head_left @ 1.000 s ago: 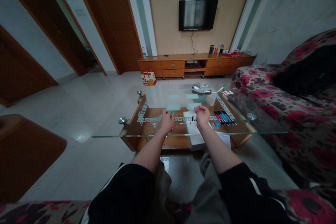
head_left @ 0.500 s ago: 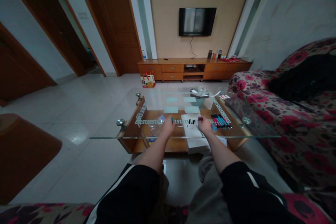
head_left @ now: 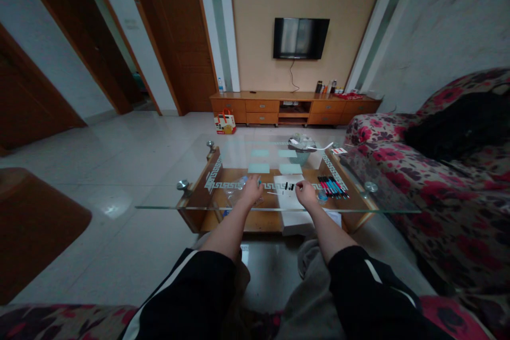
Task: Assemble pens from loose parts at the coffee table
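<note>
Across the frame's centre spreads the glass table (head_left: 159, 206); right of centre lie pens (head_left: 333, 187) in a row. Mid-frame, my left hand (head_left: 252, 190) and right hand (head_left: 306, 194) flank small black pieces (head_left: 287, 186); left fingers pinch a blue bit (head_left: 260, 183), right ones curl, holding anything or not I cannot tell.

Black television (head_left: 302, 38) above wooden cabinet (head_left: 255, 117)
</note>
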Available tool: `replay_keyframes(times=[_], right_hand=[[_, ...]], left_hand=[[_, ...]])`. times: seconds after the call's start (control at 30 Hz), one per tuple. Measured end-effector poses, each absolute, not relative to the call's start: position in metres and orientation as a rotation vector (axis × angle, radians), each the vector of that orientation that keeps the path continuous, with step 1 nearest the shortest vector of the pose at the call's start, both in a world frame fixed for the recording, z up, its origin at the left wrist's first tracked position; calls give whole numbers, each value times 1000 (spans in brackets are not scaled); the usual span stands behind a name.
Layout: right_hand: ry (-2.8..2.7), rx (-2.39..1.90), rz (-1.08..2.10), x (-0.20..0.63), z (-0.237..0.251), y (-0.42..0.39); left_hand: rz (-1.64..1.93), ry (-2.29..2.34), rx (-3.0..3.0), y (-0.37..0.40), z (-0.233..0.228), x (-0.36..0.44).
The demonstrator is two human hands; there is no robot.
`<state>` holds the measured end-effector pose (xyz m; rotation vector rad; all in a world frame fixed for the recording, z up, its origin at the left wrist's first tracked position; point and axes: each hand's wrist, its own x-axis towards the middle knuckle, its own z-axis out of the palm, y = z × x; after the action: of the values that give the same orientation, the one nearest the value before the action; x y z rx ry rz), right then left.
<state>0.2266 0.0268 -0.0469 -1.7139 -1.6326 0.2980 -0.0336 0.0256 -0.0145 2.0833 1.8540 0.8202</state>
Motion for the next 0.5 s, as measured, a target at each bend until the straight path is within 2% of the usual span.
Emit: replay_keyframes(times=[0.1, 0.23, 0.37, 0.5], right_hand=[[-1636, -1720, 264, 225, -45, 21], [-1628, -1716, 218, 223, -41, 11], [-1603, -1681, 137, 222, -30, -3], [-1505, -1561, 101, 218, -10, -17]], left_hand=[[885, 1803, 2119, 13, 10, -46], [1279, 1526, 2139, -27, 61, -49], [1604, 1144, 2000, -110, 136, -38], [1633, 548, 2192, -209, 213, -44]])
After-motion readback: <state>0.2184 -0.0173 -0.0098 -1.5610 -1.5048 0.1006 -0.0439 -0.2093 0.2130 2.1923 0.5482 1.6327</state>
